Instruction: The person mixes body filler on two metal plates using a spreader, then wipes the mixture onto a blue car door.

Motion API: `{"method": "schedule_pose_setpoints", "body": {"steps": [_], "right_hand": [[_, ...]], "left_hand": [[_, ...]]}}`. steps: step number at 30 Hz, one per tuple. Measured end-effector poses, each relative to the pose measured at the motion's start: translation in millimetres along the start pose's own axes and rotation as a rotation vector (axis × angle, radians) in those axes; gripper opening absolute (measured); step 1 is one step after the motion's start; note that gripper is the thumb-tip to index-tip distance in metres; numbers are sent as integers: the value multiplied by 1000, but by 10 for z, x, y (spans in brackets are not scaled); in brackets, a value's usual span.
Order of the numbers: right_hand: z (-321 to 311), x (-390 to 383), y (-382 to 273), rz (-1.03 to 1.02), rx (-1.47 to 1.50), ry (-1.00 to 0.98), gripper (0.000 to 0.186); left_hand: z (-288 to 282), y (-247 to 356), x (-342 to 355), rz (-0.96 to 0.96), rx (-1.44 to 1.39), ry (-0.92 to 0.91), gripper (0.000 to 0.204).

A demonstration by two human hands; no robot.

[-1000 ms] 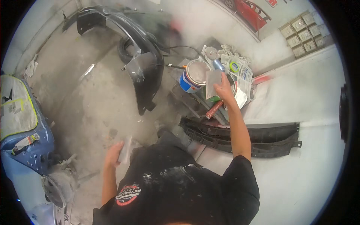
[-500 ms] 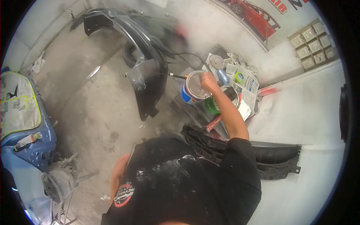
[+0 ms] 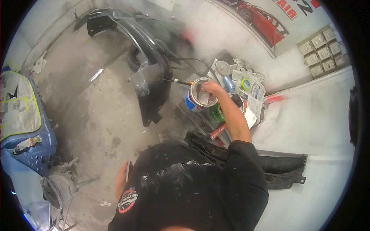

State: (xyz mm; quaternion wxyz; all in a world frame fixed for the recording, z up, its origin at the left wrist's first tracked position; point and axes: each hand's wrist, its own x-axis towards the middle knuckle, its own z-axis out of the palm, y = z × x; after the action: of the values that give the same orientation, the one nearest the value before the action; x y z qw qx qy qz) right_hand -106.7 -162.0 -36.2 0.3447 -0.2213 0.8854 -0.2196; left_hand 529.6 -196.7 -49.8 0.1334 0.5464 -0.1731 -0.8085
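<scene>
Left hand [image 3: 122,181] mostly hidden behind black shirt [image 3: 185,196]; right hand [image 3: 210,87] fingertips lost inside can [image 3: 199,98]; bumper [image 3: 154,50] top blurred.

Place: you stand in a car body repair and paint workshop.
Parts: a dark bumper [image 3: 150,73] on the dusty concrete floor [image 3: 96,115], far left; a black trim panel [image 3: 277,165], near right.
Car: masked blue bodywork [image 3: 23,127], left.
Supplies: an open paint can [image 3: 198,99] among newspaper [image 3: 250,88].

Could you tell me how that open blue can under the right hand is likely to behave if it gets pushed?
The blue can looks rigid metal, so it should not flex. It stands among clutter with the right hand at its open rim, so a sideways push might tip it and spill the grey contents.
</scene>
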Motion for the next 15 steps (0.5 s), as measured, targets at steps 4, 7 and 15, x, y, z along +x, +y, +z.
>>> {"method": "schedule_pose_setpoints", "body": {"steps": [4,7,15], "right_hand": [[-149,-10,404,32,381,-20,31],[-346,-284,426,43,564,89,42],[-1039,-1257,113,-207,568,43,44]], "left_hand": [[72,289,179,-55,-353,-295,33],[-70,457,507,-11,-324,-339,30],[1361,1150,793,133,-25,-385,46]]}}
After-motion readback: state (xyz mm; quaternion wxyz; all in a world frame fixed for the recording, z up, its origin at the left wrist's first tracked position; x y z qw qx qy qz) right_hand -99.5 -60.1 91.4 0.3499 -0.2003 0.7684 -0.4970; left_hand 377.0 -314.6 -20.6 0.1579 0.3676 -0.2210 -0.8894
